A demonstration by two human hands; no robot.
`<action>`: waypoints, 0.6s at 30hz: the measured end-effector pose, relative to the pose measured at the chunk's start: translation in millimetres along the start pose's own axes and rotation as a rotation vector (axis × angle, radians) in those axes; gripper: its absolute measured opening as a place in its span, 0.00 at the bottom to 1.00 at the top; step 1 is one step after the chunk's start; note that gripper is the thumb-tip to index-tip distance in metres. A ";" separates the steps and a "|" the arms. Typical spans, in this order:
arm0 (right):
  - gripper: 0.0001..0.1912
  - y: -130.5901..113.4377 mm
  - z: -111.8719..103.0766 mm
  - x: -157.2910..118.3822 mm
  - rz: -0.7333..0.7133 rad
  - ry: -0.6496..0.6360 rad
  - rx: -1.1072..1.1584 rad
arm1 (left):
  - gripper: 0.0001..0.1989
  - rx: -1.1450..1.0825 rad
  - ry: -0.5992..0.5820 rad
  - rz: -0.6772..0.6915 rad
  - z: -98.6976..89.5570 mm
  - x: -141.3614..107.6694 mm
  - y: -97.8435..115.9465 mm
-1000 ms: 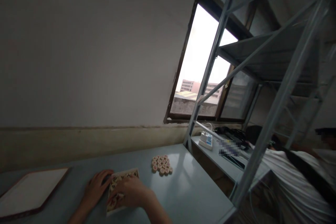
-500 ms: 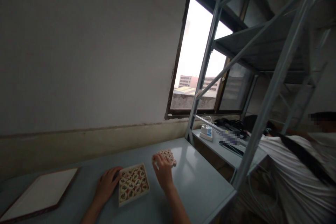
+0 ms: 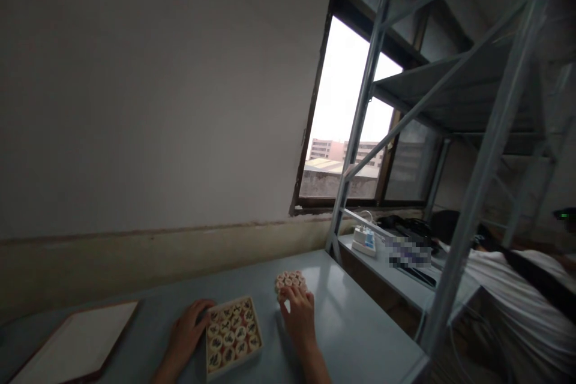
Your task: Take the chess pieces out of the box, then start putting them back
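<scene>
Now, in the head view, the right hand (image 3: 297, 315) is placed at the near edge of a cluster of round pieces (image 3: 290, 279), whereas a second ago it was held over the open box (image 3: 234, 364); attention is thus judged to have passed from box to cluster. Its fingers are bent, with a gap left between thumb and fingers; whether a piece is pinched cannot be told. The left hand (image 3: 189, 329) is laid along the box's left side, fingers loosely curled near the far corner; whether the wall is gripped or merely touched is not shown. By the right hand's withdrawal, the marked pieces (image 3: 229, 337) filling the box are uncovered.

Between box and cluster, a strip of bare table (image 3: 346, 318) is left open; wider room is offered rightward, bounded by the table's slanting edge. Leftward, a white board (image 3: 78, 339) is set well apart.
</scene>
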State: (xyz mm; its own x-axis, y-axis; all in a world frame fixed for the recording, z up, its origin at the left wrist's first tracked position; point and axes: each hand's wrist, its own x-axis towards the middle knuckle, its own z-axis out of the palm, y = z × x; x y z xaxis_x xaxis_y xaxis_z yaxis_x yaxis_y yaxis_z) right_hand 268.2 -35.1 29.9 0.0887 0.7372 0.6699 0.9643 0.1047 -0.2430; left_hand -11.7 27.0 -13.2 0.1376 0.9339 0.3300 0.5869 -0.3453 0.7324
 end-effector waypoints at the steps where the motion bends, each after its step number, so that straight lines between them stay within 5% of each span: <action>1: 0.11 1.3 -0.1 -0.2 0.016 -0.018 0.004 | 0.14 -0.006 0.032 0.014 -1.4 0.2 1.1; 7: 0.11 7.2 0.1 -2.6 0.047 -0.097 0.008 | 0.13 0.081 0.252 0.020 -9.4 -2.6 11.4; 13: 0.13 8.8 0.6 -2.2 0.033 -0.066 -0.130 | 0.17 -0.095 0.072 -0.030 -9.0 0.4 -5.7; 18: 0.10 13.4 3.7 -2.6 0.042 -0.030 -0.148 | 0.18 -0.126 0.068 -0.046 -3.0 3.4 -14.0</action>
State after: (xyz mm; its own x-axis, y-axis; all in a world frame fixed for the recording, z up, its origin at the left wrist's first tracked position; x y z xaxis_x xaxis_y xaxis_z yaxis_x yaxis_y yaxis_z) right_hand 279.9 -33.1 22.3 0.1239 0.7589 0.6393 0.9864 -0.0243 -0.1624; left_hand -21.9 34.8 -20.5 0.0562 0.9419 0.3312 0.4856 -0.3156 0.8152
